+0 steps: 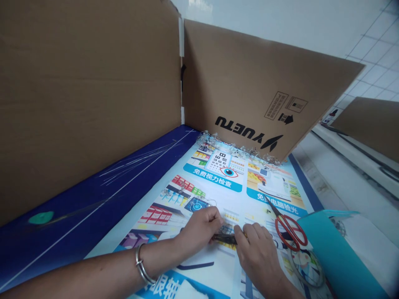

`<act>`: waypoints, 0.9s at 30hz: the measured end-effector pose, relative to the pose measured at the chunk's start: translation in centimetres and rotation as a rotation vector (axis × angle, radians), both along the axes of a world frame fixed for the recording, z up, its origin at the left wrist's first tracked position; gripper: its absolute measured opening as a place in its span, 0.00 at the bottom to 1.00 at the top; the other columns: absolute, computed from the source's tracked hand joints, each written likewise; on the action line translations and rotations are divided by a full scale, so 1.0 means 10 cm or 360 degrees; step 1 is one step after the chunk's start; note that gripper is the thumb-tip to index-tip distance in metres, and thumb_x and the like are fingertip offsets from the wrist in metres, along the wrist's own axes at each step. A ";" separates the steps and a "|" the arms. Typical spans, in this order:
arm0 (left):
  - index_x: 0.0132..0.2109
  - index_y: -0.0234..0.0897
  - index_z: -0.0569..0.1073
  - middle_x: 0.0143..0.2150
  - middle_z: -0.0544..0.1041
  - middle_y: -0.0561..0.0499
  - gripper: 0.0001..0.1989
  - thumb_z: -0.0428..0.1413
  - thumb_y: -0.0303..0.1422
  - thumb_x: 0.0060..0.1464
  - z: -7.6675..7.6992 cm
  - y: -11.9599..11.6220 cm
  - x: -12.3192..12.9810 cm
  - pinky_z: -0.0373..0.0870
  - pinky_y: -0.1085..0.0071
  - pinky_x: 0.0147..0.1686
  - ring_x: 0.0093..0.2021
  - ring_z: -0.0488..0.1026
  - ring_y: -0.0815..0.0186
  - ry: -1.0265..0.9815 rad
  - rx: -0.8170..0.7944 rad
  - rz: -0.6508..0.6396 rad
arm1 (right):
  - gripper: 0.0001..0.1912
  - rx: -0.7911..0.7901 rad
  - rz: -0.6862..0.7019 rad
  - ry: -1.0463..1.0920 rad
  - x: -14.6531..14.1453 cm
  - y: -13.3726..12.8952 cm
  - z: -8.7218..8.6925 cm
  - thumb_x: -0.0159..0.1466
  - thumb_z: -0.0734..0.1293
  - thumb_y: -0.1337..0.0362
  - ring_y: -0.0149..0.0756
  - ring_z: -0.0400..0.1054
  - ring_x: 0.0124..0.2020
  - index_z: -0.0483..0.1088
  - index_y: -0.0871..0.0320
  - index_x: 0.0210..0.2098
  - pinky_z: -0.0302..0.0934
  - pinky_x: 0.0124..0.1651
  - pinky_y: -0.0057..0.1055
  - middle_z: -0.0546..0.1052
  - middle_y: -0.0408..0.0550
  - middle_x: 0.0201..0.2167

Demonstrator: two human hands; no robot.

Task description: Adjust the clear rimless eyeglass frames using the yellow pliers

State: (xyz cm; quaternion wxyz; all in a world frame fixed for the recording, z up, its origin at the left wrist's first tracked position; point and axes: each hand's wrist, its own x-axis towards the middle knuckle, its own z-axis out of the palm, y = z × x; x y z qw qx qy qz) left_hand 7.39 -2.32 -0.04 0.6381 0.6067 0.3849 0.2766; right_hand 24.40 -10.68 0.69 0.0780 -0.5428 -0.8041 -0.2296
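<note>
Red-handled scissors (289, 230) lie on a printed poster (229, 200), their blades pointing away from the person. Left of the scissors, the right hand (257, 247) is closed around a dark tool (225, 238) resembling pliers. The tool reaches across to the left hand (202, 226), farther left of the scissors, and its tip is at the left fingertips. Those fingers are pinched narrowly together by some thin, clear material; exactly what they grip is too small to tell. A silver bracelet (143, 265) circles the left wrist.

Just nearer the person than the scissors is a coil of clear tubing or line (307, 277). Right of the scissors stands a turquoise container (339, 253) with white inside. Beyond the scissors, small clear, tangled pieces (269, 157) line the foot of an upright cardboard panel (246, 79) marked YUETU. Well left of the scissors, thin, pale strands (137, 164) and a green item (41, 217) lie on a dark blue surface (90, 220).
</note>
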 end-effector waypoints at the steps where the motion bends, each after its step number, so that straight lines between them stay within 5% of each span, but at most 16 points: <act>1: 0.25 0.36 0.62 0.19 0.60 0.58 0.13 0.51 0.40 0.51 0.00 0.00 0.00 0.56 0.77 0.18 0.18 0.60 0.72 -0.0005 -0.0004 -0.0004 | 0.12 -0.0004 0.0006 -0.0002 0.00 0.00 0.00 0.59 0.59 0.72 0.38 0.56 0.29 0.68 0.60 0.41 0.48 0.32 0.36 0.65 0.48 0.27; 18: 0.25 0.35 0.62 0.19 0.60 0.59 0.14 0.52 0.40 0.50 0.03 -0.02 0.01 0.59 0.77 0.17 0.17 0.60 0.73 -0.0132 -0.0114 -0.0044 | 0.10 -0.0043 0.0044 0.0152 0.02 -0.02 -0.10 0.58 0.59 0.71 0.38 0.57 0.30 0.67 0.59 0.39 0.47 0.32 0.34 0.66 0.47 0.26; 27: 0.25 0.35 0.61 0.20 0.60 0.59 0.14 0.52 0.39 0.51 0.08 -0.02 0.00 0.60 0.77 0.19 0.19 0.60 0.73 -0.0229 -0.0173 -0.0117 | 0.05 -0.0459 -0.0121 0.0456 -0.01 -0.05 -0.07 0.55 0.61 0.71 0.36 0.58 0.30 0.65 0.55 0.30 0.44 0.31 0.31 0.67 0.45 0.27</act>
